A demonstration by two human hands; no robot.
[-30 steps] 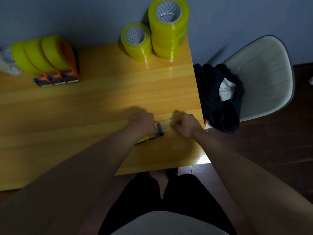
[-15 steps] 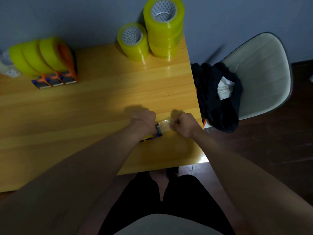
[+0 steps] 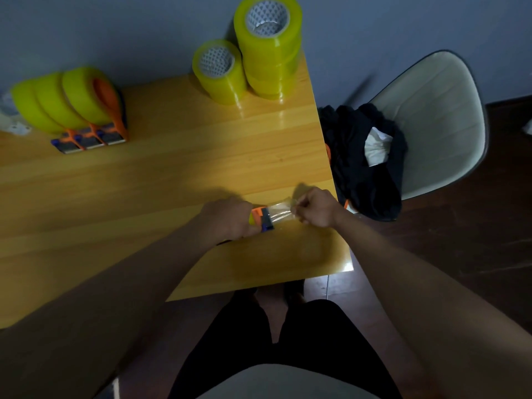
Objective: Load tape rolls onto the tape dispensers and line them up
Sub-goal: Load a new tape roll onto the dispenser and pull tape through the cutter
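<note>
Our right hand (image 3: 315, 208) has its fingers curled tight, pinching the free end of a clear strip of tape (image 3: 280, 212) that runs taut from the fingers back to the blade end of an orange-and-blue plastic tape dispenser (image 3: 263, 218). Our left hand (image 3: 229, 218) is wrapped over that dispenser, fingers closed round it and covering most of its body and its yellow roll; only the cutter end shows. Both hands sit low over the near right corner of the yellow wooden table (image 3: 161, 182). At the far left of the table, three loaded dispensers with yellow tape rolls (image 3: 77, 108) stand side by side in a row, touching, cutter ends toward us. At the far edge by the grey wall, a single loose yellow tape roll (image 3: 220, 72) lies flat just beside a taller stack of yellow tape rolls (image 3: 267, 44). Right of the table, a pale shell chair (image 3: 431, 116) carries a heap of dark cloth (image 3: 359, 162).
</note>
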